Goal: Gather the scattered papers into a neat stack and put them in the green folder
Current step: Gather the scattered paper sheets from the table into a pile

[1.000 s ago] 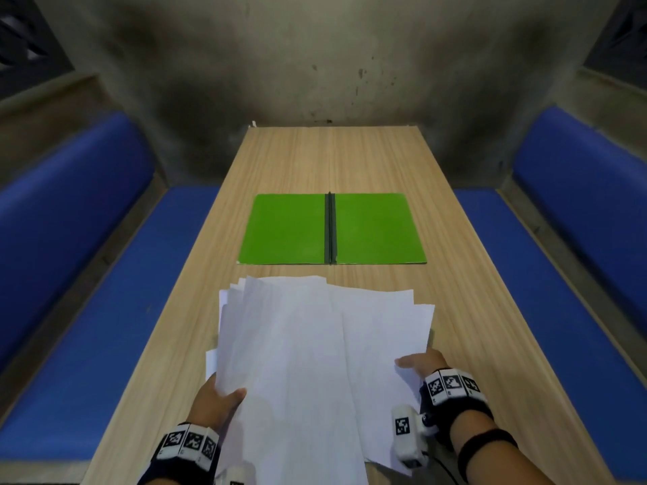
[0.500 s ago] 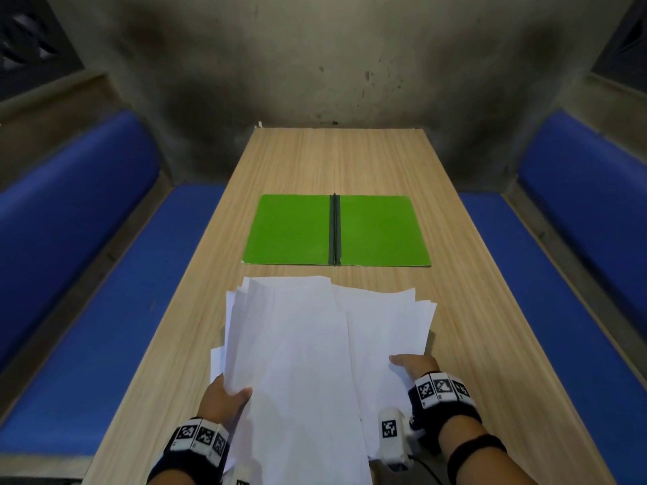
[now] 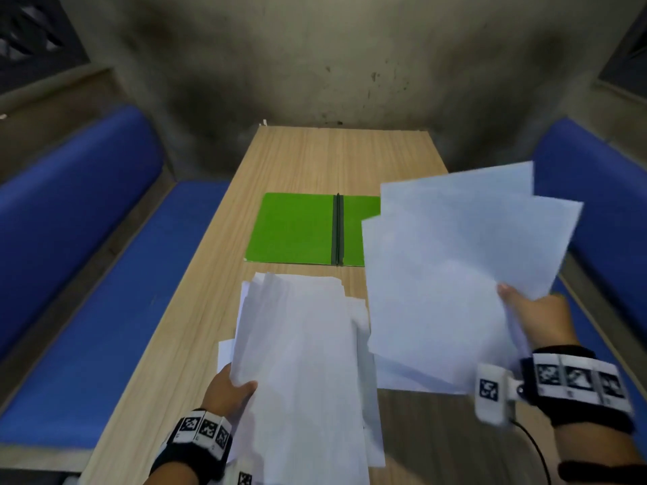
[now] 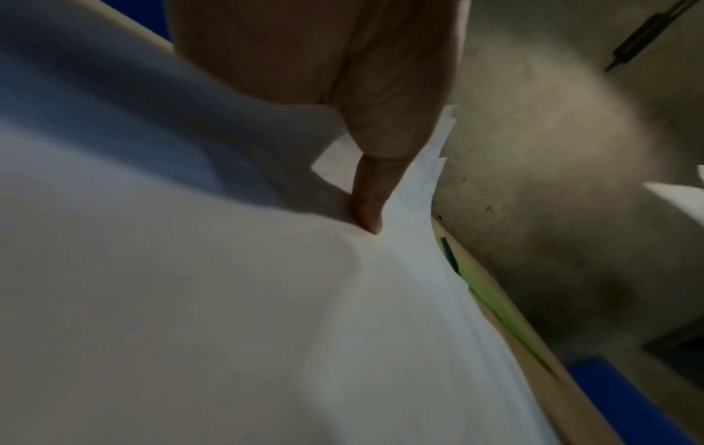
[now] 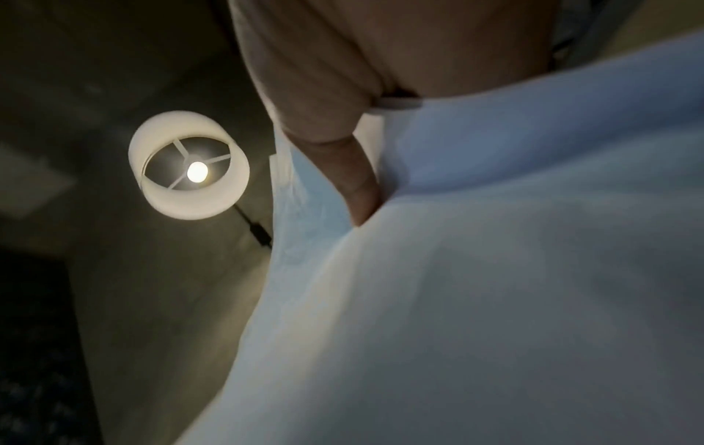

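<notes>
Right hand [image 3: 541,322] has lifted a fanned batch of sheets [image 3: 455,274] off the pile and swung it to the right side of the head view, thumb on top and fingers hidden beneath, so it is pinching that batch. A second ago both hands lay on one overlapping spread low in the frame; now the paper is split in two. The lifted sheets sit askew to one another and cover the right leaf of the green folder [image 3: 294,229], which lies open and flat at mid-frame on the wooden table [image 3: 336,155]. In the right wrist view the thumb presses into the paper and the camera tilts up toward a ceiling lamp [image 5: 188,164], so the wrist is rolled back and raised.

Left hand [image 3: 227,390] grips the near left edge of the remaining stack [image 3: 301,362] at lower centre, thumb over the top sheet; its wrist view shows the thumb dimpling the paper, with staggered sheet edges beyond it.

Judging from this, the split is a step toward squaring: both bundles are uneven, and nothing is in the folder yet. Blue benches [image 3: 80,239] flank the table.
</notes>
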`<state>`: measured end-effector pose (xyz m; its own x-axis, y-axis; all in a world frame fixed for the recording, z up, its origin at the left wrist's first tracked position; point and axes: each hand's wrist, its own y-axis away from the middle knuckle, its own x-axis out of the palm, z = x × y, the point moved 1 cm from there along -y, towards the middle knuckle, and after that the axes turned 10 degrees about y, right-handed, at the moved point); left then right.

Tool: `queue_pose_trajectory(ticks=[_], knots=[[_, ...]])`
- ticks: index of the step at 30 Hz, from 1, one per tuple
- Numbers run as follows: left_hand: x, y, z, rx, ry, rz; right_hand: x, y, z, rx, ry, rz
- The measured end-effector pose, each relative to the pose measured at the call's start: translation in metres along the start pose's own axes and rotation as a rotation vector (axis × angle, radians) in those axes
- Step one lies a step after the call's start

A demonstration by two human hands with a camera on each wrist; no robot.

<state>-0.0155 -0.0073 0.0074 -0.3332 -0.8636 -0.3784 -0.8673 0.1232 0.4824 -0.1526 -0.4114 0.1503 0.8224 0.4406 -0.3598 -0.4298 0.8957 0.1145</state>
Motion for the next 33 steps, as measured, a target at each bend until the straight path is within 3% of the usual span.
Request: queue_pose_trajectory(ticks=[3,8,11,14,17,20,27,31,33], knots=[[-0.001,0.001,-0.008,-0.013,0.099,0.065,0.006,0.002,0.001,0.042,-0.176,0.187],[0.007,-0.001,-0.014,-0.061,0.445,0.147,0.082,0.045,-0.04,0.208,-0.051,0.441],[0.013,0.0,-0.017,-0.031,0.241,0.2,0.125,0.073,-0.067,0.256,0.142,0.583],[0.015,-0.001,-0.013,-0.005,0.025,0.168,0.149,0.085,-0.091,0.253,0.304,0.588],[0.004,-0.002,-0.004,-0.059,-0.145,-0.048,0.151,0.082,-0.106,0.213,0.746,0.538],[-0.011,-0.009,0.006,-0.159,-0.112,-0.206,0.146,0.076,-0.106,0.298,0.797,0.507],[-0.009,-0.019,0.0,-0.27,0.205,-0.133,0.156,0.073,-0.097,0.506,0.62,0.666],[0.001,-0.037,0.021,-0.267,0.346,-0.009,0.161,0.082,-0.096,0.454,0.698,0.672],[0.004,-0.023,0.006,-0.254,0.39,0.008,0.163,0.085,-0.097,0.388,0.717,0.667]])
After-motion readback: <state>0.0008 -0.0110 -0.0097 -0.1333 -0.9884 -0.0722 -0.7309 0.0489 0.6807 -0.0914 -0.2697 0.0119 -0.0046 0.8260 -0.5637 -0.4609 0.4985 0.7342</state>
